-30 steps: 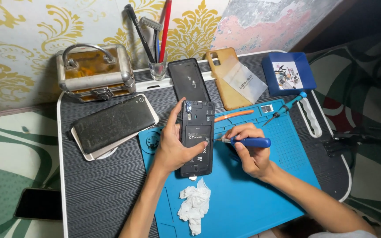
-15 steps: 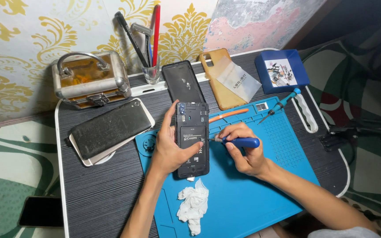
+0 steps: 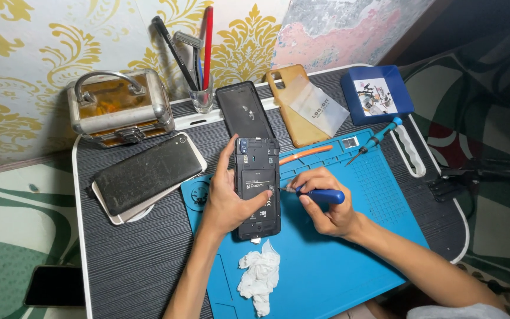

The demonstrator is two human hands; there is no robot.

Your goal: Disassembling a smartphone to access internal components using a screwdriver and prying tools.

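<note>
An opened black smartphone with its back cover off lies on the blue repair mat. My left hand grips the phone along its left edge, thumb on the top corner. My right hand holds a blue-handled screwdriver, its tip touching the phone's right edge near the battery. The removed black back cover lies just behind the phone.
A crumpled white tissue lies on the mat's front. A stack of phones rests to the left, a metal case behind it, a glass of tools, a tan phone case, a blue box, another screwdriver.
The view has shifted slightly. My hands, the phone and the screwdriver keep the same pose, with the tip still at the phone's right edge.
</note>
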